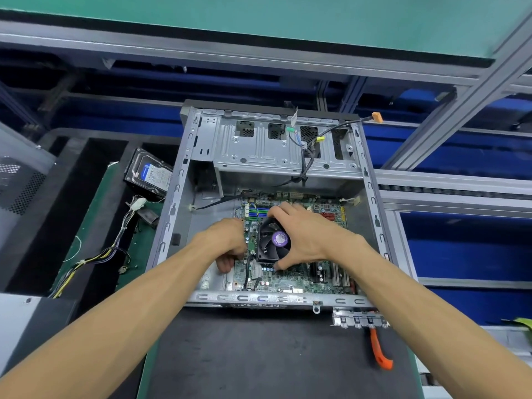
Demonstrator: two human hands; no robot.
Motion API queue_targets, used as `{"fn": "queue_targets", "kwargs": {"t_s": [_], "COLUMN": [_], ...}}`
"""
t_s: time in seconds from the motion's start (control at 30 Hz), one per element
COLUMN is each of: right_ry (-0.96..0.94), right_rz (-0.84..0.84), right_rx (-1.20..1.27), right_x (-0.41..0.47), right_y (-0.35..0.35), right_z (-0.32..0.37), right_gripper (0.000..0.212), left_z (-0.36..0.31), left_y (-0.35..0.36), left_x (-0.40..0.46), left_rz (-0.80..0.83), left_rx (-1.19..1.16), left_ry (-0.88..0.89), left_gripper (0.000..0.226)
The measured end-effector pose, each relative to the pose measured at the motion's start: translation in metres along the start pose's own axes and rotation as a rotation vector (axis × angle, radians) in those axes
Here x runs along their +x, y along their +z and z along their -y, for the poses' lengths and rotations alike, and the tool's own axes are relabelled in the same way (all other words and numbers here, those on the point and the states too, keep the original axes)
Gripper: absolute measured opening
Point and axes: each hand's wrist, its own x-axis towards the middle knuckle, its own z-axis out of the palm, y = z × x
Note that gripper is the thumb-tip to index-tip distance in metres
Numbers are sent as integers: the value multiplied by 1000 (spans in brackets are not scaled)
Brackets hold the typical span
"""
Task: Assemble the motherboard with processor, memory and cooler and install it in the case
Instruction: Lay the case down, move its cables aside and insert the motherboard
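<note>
An open grey metal case lies on its side on the bench. Inside it sits the green motherboard, with a black cooler fan bearing a purple label mounted on it. My right hand grips the cooler from the right, fingers over its far edge and thumb at its near edge. My left hand holds the motherboard's left edge, fingers curled down beside the cooler. Blue and green memory slots show beyond the cooler.
A hard drive leans left of the case, above a bundle of power cables. Front-panel cables with yellow and orange plugs hang over the drive cage. An orange-handled tool lies on the black mat.
</note>
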Motion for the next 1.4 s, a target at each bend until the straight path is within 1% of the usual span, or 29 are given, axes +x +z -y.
{"fn": "queue_targets", "kwargs": {"t_s": [0.1,0.2,0.37,0.47,0.53,0.63,0.93,1.07,1.13,1.23,1.4], "right_ry": [-14,-24,-9,-20,-29,-16,9,4,0,-11,-36], "right_rz": [-13,-7,-37,-71,-88,-50,4,21,27,21,46], "right_rx": [-48,-37,2,-8,-8,-8,27,1,-14,-34,-45], "right_x": [0,1,-2,-1,0,-1,-1,-1,-1,-1,1], "right_y": [-3,-4,0,0,-1,-3,-4,-5,-6,-7,-11], "right_z": [0,-3,-4,0,3,1,-3,-2,-1,0,-1], "right_gripper": [110,107,104,102,101,102,102,104,105,106,106], "left_z": [0,-1,-5,-3,-2,-3,-5,-6,-6,-6,-7], "left_y": [-1,-3,-4,-6,-7,-6,-8,-4,-4,-5,-4], "left_x": [0,-1,-2,-3,-3,-4,-8,-11,-11,-9,-7], "left_rz": [21,51,23,82,54,6,-17,78,92,90,159], "left_rx": [7,12,18,0,6,10,82,53,58,68,50], "left_ry": [-10,-36,-30,-67,-54,-14,32,-15,-27,-37,-83], "left_gripper": [23,24,20,22,22,20,21,26,29,26,32]}}
